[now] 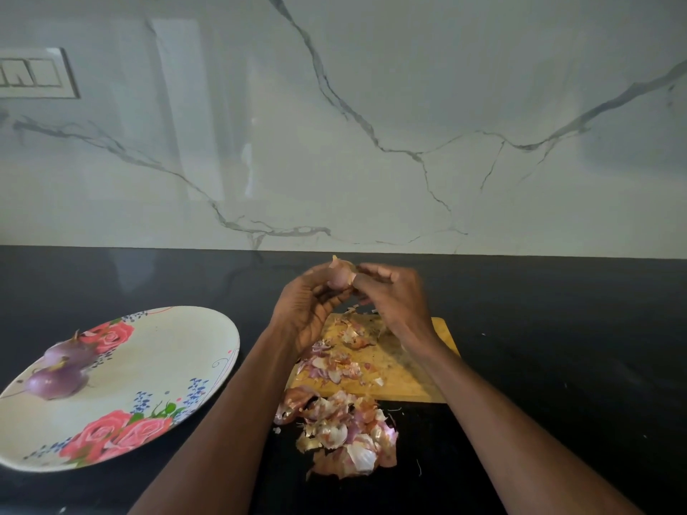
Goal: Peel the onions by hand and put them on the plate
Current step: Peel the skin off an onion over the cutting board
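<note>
Above the far edge of the cutting board [416, 369], mid-scene, both hands work one onion [339, 277]: left hand [308, 310] cups it with fingers curled around the bulb, right hand [390, 295] pinches at its right side, likely pulling a strip of skin, though the exact pinch is blurred. The onion looks pale pink with a papery tip sticking up, so peeling seems partly done, not finished. On the left, the floral plate [148, 366] already carries two peeled purple onions, far one [68, 353] and near one [55, 382], touching or just beside each other at the plate's left part. Loose skins [334, 351] litter the board, and a bigger peel pile [345, 436] sits on the black counter [557, 328] just near of the board. No other unpeeled onions visible. Judgement: two done, third in progress; left to do is strip the remaining skin and set this onion on the plate.
</note>
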{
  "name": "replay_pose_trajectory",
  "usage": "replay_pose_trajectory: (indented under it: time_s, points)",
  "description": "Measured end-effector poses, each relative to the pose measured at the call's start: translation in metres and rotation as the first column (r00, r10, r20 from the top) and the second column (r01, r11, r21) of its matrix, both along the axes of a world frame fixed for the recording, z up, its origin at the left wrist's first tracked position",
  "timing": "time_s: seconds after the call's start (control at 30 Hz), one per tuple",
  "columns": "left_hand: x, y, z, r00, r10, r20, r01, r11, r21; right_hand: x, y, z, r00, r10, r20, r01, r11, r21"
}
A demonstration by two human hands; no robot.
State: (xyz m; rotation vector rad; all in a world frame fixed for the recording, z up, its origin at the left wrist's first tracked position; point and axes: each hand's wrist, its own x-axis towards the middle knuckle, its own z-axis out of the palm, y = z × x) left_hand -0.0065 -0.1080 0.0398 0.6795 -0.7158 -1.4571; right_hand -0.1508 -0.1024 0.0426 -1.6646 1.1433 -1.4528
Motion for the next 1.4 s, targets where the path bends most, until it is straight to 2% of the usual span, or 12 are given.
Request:
replay_pose_trajectory:
  time_s: [0.3,0.47,0.5,0.57,0.63,0.67,0.77,0.93,1.17,1.4]
  points:
    - [-0.002,0.002,0.003,1.0,0.007,0.016,-0.007,1.0,0.012,0.0,-0.007,-0.006,0.995,-0.101,-0.017,0.101,0.995,-0.024]
    - [-0.002,0.006,0.0,0.999,0.003,0.042,-0.004,1.0,0.022,-0.001,-0.005,-0.008,0.974,-0.228,-0.005,0.227,0.973,-0.047]
    - [-0.002,0.006,0.001,0.998,0.008,0.062,-0.009,1.0,0.019,-0.003,-0.005,-0.005,0.979,-0.201,0.022,0.201,0.979,-0.016]
    - [-0.001,0.005,0.004,0.992,0.021,0.125,-0.023,1.0,0.012,-0.005,-0.007,0.001,0.997,-0.029,0.074,0.019,0.993,0.12]
    - [0.0,0.005,0.003,0.982,0.04,0.183,-0.041,0.999,0.003,-0.007,-0.011,0.002,0.979,0.153,0.135,-0.181,0.958,0.225]
    - [0.0,0.005,0.002,0.981,0.051,0.187,-0.051,0.999,-0.002,-0.006,-0.011,0.0,0.974,0.185,0.132,-0.212,0.949,0.234]
    - [0.003,0.004,-0.002,0.991,0.044,0.124,-0.044,0.999,0.001,-0.004,-0.012,-0.006,0.979,0.176,0.103,-0.194,0.959,0.208]
    - [0.002,0.003,0.003,0.996,-0.01,0.089,0.015,0.998,-0.054,-0.007,-0.014,0.0,0.959,0.201,0.2,-0.235,0.958,0.162]
    - [0.001,0.001,0.0,0.97,0.132,0.203,-0.113,0.988,-0.101,-0.005,-0.018,-0.007,0.968,0.177,0.179,-0.201,0.972,0.126]
    - [0.001,0.001,-0.002,0.941,0.17,0.294,-0.134,0.981,-0.137,-0.006,-0.018,-0.008,0.97,0.202,0.134,-0.216,0.972,0.098]
